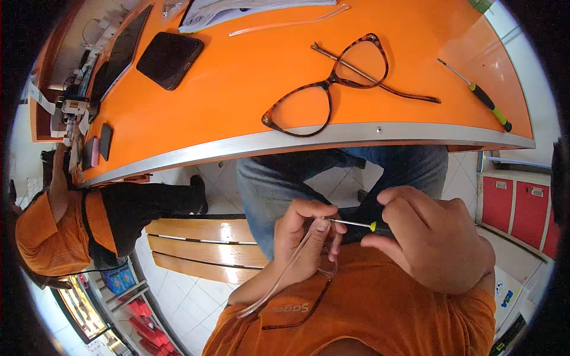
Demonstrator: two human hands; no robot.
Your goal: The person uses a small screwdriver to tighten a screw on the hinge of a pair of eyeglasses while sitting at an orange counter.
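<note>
In front of my orange shirt, my left hand [309, 240] pinches a pair of eyeglasses by the hinge area. A clear temple arm [279, 277] slants down from the fingers to the lower left. Below hangs a dark thin temple [306, 317], and part of a lens shows under the palm; the rest of the frame is hidden. My right hand [430, 237] closes around the handle of a small screwdriver [356, 223], whose metal shaft points left. Its tip meets the left fingertips, where the screw itself is too small to make out.
Tortoiseshell glasses [332, 80] lie at the orange table's [225, 113] near edge. A second screwdriver [484, 98] lies right of them, a loose clear temple [291, 22] behind. A black phone [170, 59] sits left. A person in orange [53, 231] is at far left, beside a wooden bench [202, 249].
</note>
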